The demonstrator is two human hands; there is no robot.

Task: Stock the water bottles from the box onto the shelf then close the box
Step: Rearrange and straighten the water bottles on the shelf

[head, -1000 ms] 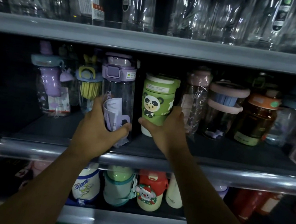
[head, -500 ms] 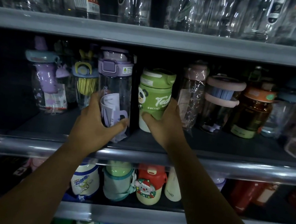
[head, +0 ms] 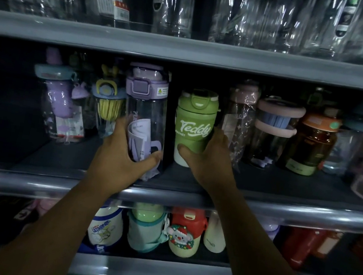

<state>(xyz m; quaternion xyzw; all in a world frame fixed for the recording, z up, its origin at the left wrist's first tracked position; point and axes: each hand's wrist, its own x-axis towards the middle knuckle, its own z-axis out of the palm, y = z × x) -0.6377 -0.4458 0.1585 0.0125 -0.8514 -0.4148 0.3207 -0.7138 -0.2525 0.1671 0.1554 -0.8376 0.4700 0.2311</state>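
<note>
A clear bottle with a purple lid [head: 146, 113] stands on the middle shelf [head: 282, 210]. My left hand [head: 123, 154] grips its lower part, thumb across the front. Just right of it stands a green "Teddy" bottle [head: 193, 125] with a white base, lettering facing me. My right hand [head: 210, 160] holds its lower right side, thumb on the white base. Both bottles rest upright on the shelf. The box is out of view.
Other bottles fill the same shelf: purple and yellow ones [head: 62, 105] on the left, pink, blue and orange ones [head: 275, 132] on the right. Clear wrapped bottles [head: 253, 13] stand on the shelf above. The lower shelf holds small cups, one with a red lid [head: 185, 232].
My right hand has turned the green bottle, so the panda picture moved out of sight and the "Teddy" lettering now faces front. My left hand stayed on the clear bottle.
</note>
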